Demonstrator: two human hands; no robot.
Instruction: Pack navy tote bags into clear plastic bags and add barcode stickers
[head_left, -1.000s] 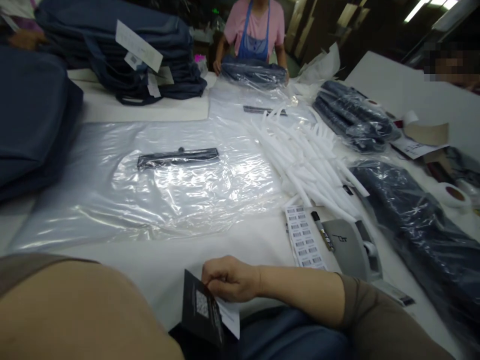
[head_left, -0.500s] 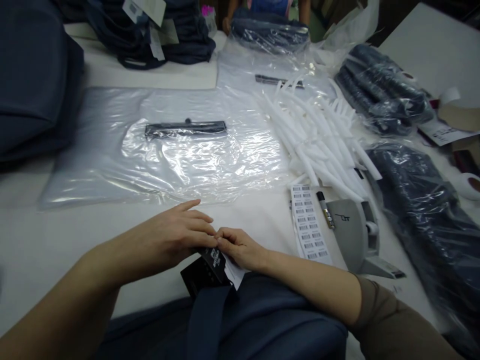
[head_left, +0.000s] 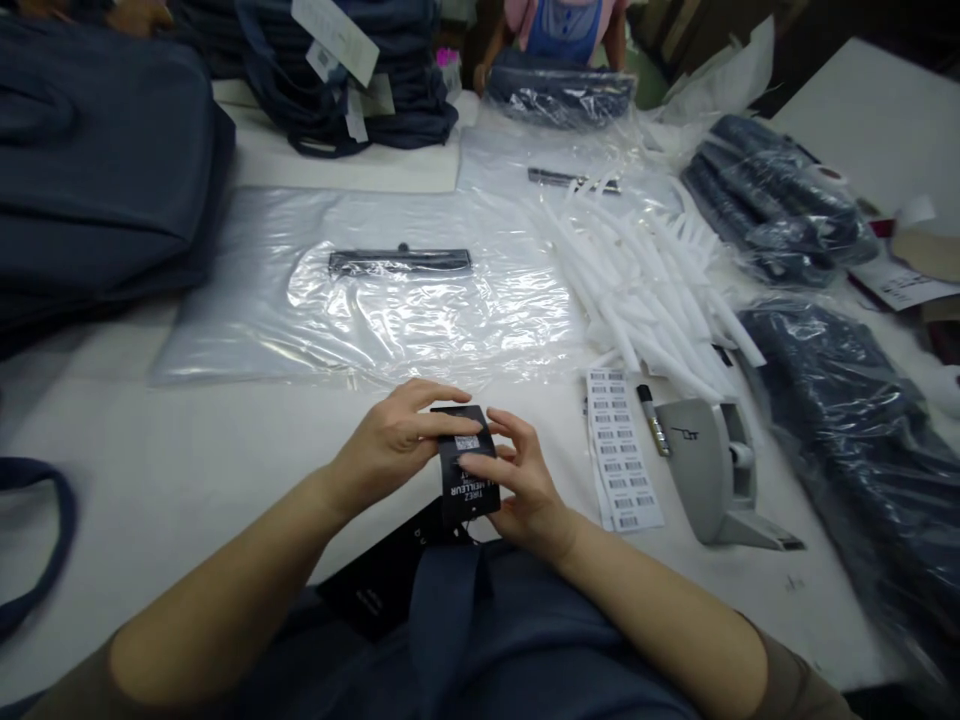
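Note:
Between my two hands is a black hang tag point(head_left: 470, 480) with white print and a small square code. My left hand point(head_left: 397, 440) pinches its upper left edge, thumb on one side and fingers behind. On the right edge my right hand point(head_left: 525, 485) grips it, with a finger lying across its face. A second, larger black tag point(head_left: 375, 590) hangs lower left, partly covered. Both tags are close to the strap point(head_left: 442, 610) of a dark blue bag point(head_left: 555, 640) at the bottom, against my body.
Clear plastic bags point(head_left: 247, 290) lie flat ahead. White strips point(head_left: 637, 270) are heaped to their right, near a barcode sticker sheet point(head_left: 622, 450), a marker point(head_left: 652, 420) and a grey tape dispenser point(head_left: 705, 470). Wrapped bags point(head_left: 847, 430) line the right; a dark blue bag point(head_left: 97, 180) stands left. A person point(head_left: 562, 30) is opposite.
The small tag has been lifted and turned so its printed face shows. My hands have moved apart to its two edges. The view has shifted somewhat left.

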